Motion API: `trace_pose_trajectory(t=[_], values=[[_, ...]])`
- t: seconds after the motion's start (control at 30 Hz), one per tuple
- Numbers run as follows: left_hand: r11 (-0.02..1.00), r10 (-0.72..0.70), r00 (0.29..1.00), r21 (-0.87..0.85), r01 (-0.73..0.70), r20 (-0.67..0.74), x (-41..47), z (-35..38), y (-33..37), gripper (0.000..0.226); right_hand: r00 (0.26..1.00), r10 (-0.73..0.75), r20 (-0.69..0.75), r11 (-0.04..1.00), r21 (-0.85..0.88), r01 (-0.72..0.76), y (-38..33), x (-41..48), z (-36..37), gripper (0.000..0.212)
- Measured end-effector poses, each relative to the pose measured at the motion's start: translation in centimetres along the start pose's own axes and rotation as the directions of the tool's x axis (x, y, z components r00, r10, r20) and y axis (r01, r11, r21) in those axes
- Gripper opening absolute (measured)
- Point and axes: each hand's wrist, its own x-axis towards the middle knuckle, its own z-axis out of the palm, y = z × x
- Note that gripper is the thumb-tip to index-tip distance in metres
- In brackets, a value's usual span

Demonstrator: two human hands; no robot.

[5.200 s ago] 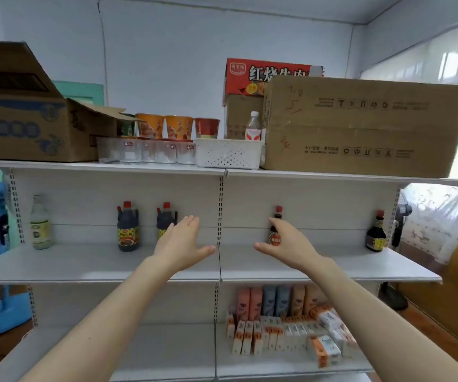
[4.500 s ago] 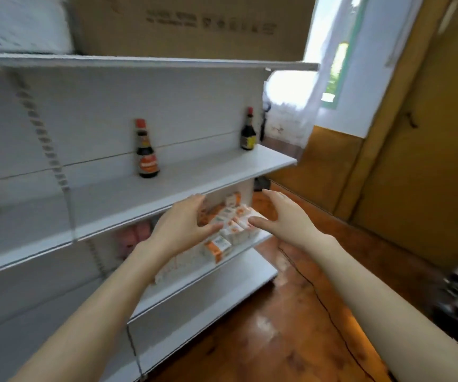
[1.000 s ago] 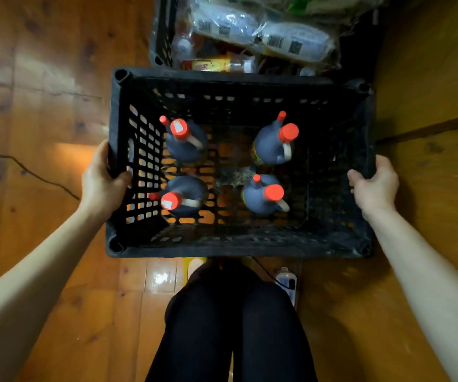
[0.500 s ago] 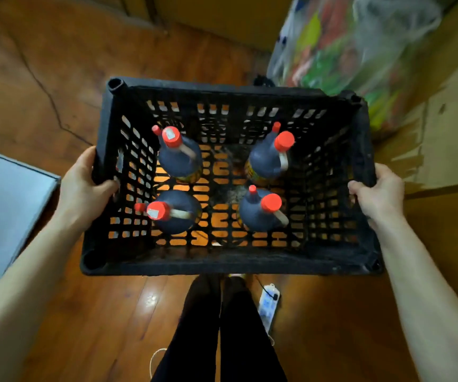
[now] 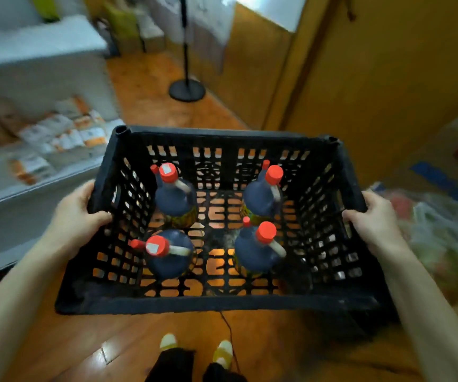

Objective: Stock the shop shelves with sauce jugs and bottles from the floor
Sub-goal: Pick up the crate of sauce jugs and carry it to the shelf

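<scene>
I carry a black slatted plastic crate [image 5: 216, 299] above the wooden floor. My left hand [image 5: 77, 213] grips its left rim and my right hand [image 5: 371, 219] grips its right rim. Inside stand several dark sauce jugs with red caps: one at the back left [image 5: 174, 198], one at the back right [image 5: 262, 199], one at the front left [image 5: 168, 257] and one at the front right [image 5: 256, 253]. The white shop shelves [image 5: 35, 67] are on the left, blurred.
Small orange-and-white boxes [image 5: 65, 133] lie on a lower shelf at left. A black stand with a round base [image 5: 187, 89] is on the floor ahead. Wooden panelling [image 5: 387, 64] runs along the right, with bagged goods [image 5: 442, 238] beside it. A cable [image 5: 229, 334] trails by my feet.
I have turned with the crate in both hands, from facing the corner with the bagged goods toward the shelves, which now appear on the left. Both grips are unchanged.
</scene>
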Motion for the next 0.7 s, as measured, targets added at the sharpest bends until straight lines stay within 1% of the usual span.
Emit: trace_pose_trajectory(t=[0.13,0.23,0.33,0.43,0.57,0.63,0.7], values=[[0.978,-0.163,0.978,-0.154,0.142,-0.127,-3.6,-7.0,-4.4,0.054,0.979,-0.136,0.149,0.990,-0.021,0.140,-7.7,-0.1,4.8,0.025],[0.969,-0.239,0.930,-0.130,0.210,-0.279,-6.1,-12.1,-8.2,0.056,0.951,-0.231,0.208,0.970,-0.027,0.241,-13.3,-1.7,10.3,0.021],[0.945,-0.327,0.874,-0.138,0.297,-0.359,-8.6,-18.0,-12.6,0.058,0.912,-0.297,0.281,0.950,-0.012,0.313,-18.7,-4.3,16.5,0.022],[0.904,-0.423,0.792,-0.143,0.403,-0.440,-11.5,-23.9,-16.7,0.057,0.853,-0.365,0.373,0.921,0.009,0.390,-24.2,-7.8,23.0,0.022],[0.864,-0.490,0.704,-0.182,0.469,-0.514,-15.5,-31.2,-21.4,0.052,0.772,-0.448,0.451,0.874,0.040,0.484,-31.0,-13.4,31.2,0.021],[0.832,-0.537,0.634,-0.224,0.508,-0.556,-17.6,-34.1,-23.9,0.054,0.717,-0.488,0.497,0.843,0.055,0.536,-34.3,-16.0,35.6,0.020],[0.796,-0.577,0.555,-0.260,0.546,-0.599,-19.9,-36.5,-26.4,0.054,0.646,-0.517,0.562,0.810,0.076,0.582,-37.7,-18.7,40.0,0.018]])
